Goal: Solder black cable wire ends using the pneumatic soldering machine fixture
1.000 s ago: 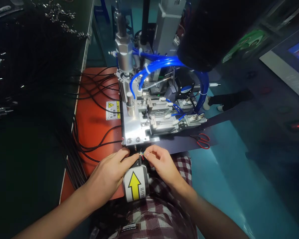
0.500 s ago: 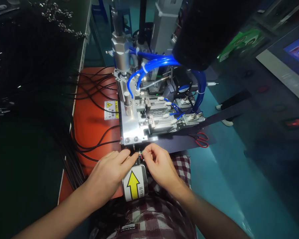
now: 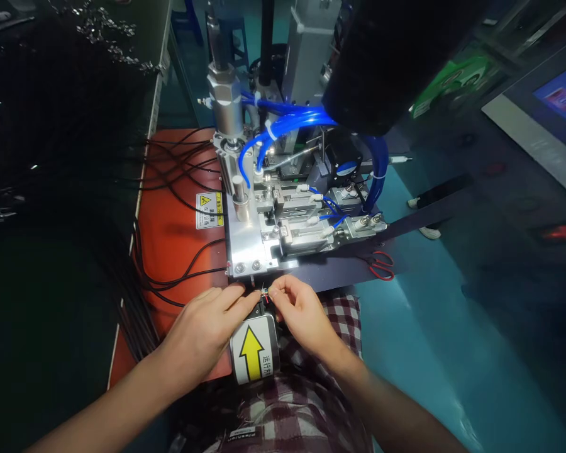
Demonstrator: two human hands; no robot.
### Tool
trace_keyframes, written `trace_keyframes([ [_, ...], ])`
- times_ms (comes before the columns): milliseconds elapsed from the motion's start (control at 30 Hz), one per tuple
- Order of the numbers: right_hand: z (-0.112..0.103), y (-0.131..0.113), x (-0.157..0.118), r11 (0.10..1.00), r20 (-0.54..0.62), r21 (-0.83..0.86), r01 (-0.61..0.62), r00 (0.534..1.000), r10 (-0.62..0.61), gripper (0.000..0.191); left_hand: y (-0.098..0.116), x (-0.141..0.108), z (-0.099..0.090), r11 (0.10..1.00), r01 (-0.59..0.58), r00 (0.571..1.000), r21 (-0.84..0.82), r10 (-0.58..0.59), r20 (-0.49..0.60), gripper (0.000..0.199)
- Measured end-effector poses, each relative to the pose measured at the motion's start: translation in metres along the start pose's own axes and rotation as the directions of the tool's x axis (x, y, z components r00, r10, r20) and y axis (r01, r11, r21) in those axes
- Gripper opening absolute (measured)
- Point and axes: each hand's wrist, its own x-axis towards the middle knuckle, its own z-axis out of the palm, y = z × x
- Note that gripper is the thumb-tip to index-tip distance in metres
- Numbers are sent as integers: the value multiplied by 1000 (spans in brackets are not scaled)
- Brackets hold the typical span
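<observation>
At the near edge of a metal machine (image 3: 248, 251), both my hands meet over a small end of thin coloured wires (image 3: 265, 293), with red and white strands showing. My right hand (image 3: 304, 311) pinches it between thumb and index finger from the right. From the left, my left hand (image 3: 207, 321) reaches in, index finger stretched to the wires and the other fingers curled; its thumb is hidden. Whatever lies under the fingertips is too small to make out. Just below sits a white plate with a yellow arrow (image 3: 251, 351).
Black cables (image 3: 193, 274) run across an orange mat (image 3: 170, 242) on the left, beside a dark heap of cables (image 3: 51, 157). Red-handled scissors (image 3: 382, 265) lie on the machine's base at right. Blue air hoses (image 3: 306, 117) arch over the machine. A screen (image 3: 563, 97) stands far right.
Both hands stay at the same spot over the wires, with only tiny finger shifts. The whole view has moved slightly.
</observation>
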Motion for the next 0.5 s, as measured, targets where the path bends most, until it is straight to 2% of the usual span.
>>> trace_keyframes([
  [133,0,-8,-2,977,-71,-204,60,995,-76,18,0,1,0,1000,2,1000,-6,-2,3,34],
  [333,4,-16,-6,865,-147,-487,121,965,-218,15,0,1,1,1000,2,1000,-4,-2,-1,34],
  [400,5,-17,-7,846,-168,-523,107,960,-226,14,0,0,1,1000,3,1000,0,-3,8,33],
  [500,4,-17,-6,906,-147,-418,71,978,-145,17,1,0,1,1000,2,1000,9,-2,29,34],
])
